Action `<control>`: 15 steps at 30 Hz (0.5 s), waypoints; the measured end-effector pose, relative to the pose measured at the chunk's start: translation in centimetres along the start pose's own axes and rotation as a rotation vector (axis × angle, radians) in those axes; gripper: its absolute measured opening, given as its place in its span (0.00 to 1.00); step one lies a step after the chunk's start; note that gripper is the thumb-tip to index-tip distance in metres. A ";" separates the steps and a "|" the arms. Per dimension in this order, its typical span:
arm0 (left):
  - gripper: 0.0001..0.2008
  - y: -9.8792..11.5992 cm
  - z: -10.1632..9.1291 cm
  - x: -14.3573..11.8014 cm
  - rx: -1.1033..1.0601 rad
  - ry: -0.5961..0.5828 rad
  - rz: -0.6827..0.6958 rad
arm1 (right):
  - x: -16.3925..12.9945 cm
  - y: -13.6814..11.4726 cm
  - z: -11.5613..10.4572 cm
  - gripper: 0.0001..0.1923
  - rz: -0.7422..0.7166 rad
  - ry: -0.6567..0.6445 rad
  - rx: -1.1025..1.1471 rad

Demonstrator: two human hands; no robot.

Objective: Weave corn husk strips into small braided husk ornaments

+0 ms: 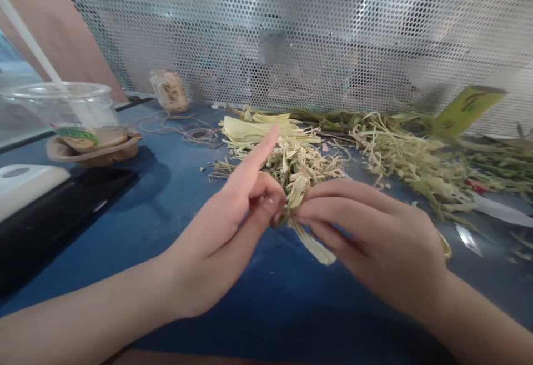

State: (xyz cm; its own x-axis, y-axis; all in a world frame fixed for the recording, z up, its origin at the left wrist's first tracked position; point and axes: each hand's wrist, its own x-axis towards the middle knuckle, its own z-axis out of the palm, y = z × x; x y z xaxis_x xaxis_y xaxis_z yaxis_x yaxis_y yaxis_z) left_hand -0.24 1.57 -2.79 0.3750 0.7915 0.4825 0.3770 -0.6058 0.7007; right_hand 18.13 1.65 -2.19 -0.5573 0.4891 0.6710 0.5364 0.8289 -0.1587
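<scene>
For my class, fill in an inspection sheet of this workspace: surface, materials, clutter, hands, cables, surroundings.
Surface: blue tabletop, with plant scraps scattered on it.
Materials: pale leaf strips between the hands; a heap of curled strips behind them.
Clutter: clear plastic cup with white straw, black flat device, jar.
Hands: left hand and right hand both pinch the strips.
Cables: nothing seen; thin twine lies loosely coiled.
Surroundings: perforated metal panel behind.

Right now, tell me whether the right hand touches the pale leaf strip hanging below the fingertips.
Touching. The head view shows the right hand meeting the pale leaf strip with its fingertips at the upper end.
</scene>
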 end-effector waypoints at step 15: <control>0.46 -0.6 -0.4 -0.5 0.214 0.183 0.339 | 0.2 0.1 -0.4 0.06 0.046 0.060 0.118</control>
State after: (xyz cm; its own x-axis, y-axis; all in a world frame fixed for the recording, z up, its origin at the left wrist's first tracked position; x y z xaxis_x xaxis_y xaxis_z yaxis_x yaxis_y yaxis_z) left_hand -0.96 1.60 -3.21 0.3589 0.5351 0.7648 0.4332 -0.8212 0.3714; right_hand 18.30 1.72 -1.78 -0.4926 0.5135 0.7026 0.4804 0.8337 -0.2724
